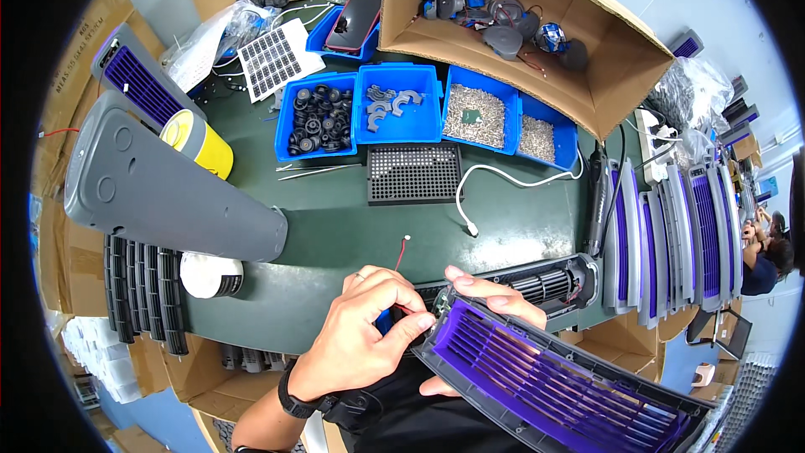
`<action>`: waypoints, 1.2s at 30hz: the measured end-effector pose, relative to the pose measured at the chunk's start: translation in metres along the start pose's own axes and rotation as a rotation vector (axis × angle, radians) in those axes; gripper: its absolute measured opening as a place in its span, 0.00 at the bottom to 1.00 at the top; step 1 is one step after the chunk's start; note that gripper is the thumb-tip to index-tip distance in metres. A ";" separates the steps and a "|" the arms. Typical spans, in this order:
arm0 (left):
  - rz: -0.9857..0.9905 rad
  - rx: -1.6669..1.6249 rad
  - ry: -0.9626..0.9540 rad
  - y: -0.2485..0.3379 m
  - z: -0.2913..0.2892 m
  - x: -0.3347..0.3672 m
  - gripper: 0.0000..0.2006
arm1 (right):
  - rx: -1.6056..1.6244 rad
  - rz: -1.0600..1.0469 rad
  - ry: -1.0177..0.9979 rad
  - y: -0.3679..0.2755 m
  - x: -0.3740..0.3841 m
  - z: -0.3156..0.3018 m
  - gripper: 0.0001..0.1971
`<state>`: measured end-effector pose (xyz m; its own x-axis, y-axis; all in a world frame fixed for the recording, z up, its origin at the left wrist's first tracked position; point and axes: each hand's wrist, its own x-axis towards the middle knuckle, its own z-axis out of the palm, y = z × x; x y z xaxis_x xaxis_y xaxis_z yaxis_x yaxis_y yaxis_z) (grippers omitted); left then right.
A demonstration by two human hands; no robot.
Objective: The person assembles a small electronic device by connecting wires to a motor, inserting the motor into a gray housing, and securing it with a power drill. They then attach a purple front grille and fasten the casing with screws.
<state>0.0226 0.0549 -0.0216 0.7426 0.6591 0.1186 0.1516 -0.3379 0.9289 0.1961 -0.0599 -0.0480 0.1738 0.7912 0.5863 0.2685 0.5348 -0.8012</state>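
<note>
A grey tower-shaped housing panel with a purple slatted grille (553,369) lies tilted across my lap and the table's near edge. My right hand (499,298) grips its upper end, fingers over the far side, thumb beneath. My left hand (360,335) pinches thin red and black wires (404,309) at that end, beside a small circuit board (442,300). A blue part (384,321) shows partly behind the left fingers. From behind this hand a red lead with a white plug (406,245) sticks up. Beyond the panel rests an open dark housing with a ribbed fan roller (549,285).
Blue bins hold black wheels (319,117), grey clips (390,105) and screws (476,117). A carton (620,84) of wired motors stands behind. A grey housing (176,184) leans left; several purple-grilled panels (704,226) stand right. A white cable (520,173) crosses the green table (335,218).
</note>
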 end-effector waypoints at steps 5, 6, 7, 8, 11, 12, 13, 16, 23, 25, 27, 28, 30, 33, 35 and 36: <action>0.067 0.080 0.012 0.002 0.001 0.000 0.07 | 0.056 -0.002 0.037 -0.001 0.001 0.002 0.54; 0.070 0.085 0.012 0.002 0.001 0.000 0.07 | 0.058 -0.003 0.029 -0.001 0.000 0.002 0.54; 0.072 0.090 0.011 0.002 0.001 0.000 0.07 | 0.060 -0.003 0.021 0.001 -0.001 0.001 0.54; 0.070 0.104 0.012 0.003 0.001 0.000 0.07 | 0.062 -0.004 0.014 0.001 -0.002 0.001 0.54; 0.064 0.128 0.013 0.007 0.002 0.001 0.07 | 0.071 0.002 0.037 -0.001 -0.001 0.003 0.54; 0.058 0.128 0.018 0.008 0.003 0.001 0.07 | 0.074 0.002 0.041 0.000 -0.001 0.004 0.53; 0.051 0.128 0.024 0.008 0.004 0.000 0.07 | 0.077 0.002 0.045 0.000 -0.001 0.004 0.53; -0.011 0.016 0.020 0.005 0.008 -0.002 0.07 | 0.100 0.013 0.079 -0.002 -0.001 0.008 0.53; -0.041 -0.069 -0.073 0.004 -0.007 0.008 0.06 | 0.131 -0.002 0.152 0.002 -0.001 0.013 0.54; -0.108 -0.192 -0.038 0.007 -0.017 0.011 0.05 | 0.111 -0.003 0.120 -0.003 0.006 0.010 0.55; -0.192 -0.334 0.107 -0.005 -0.017 0.014 0.06 | 0.099 -0.024 0.074 -0.004 0.012 0.006 0.57; -0.293 -0.435 0.201 -0.008 -0.014 0.018 0.08 | 0.107 -0.032 0.069 -0.002 0.011 0.005 0.57; -0.239 -0.374 0.155 -0.024 -0.008 0.026 0.11 | 0.118 -0.048 0.053 0.001 0.009 0.002 0.57; -0.285 -0.424 0.087 -0.032 -0.001 0.034 0.15 | 0.127 0.006 0.008 0.001 0.009 -0.006 0.58; -0.324 -0.501 0.012 -0.035 -0.003 0.037 0.14 | 0.148 0.043 0.010 0.000 0.009 -0.007 0.58; -0.344 -0.535 -0.021 -0.035 -0.005 0.037 0.14 | 0.170 0.064 0.010 -0.002 0.009 -0.006 0.58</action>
<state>0.0415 0.0940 -0.0483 0.7232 0.6548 -0.2196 0.0410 0.2767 0.9601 0.2031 -0.0559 -0.0405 0.1951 0.8224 0.5344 0.0932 0.5268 -0.8449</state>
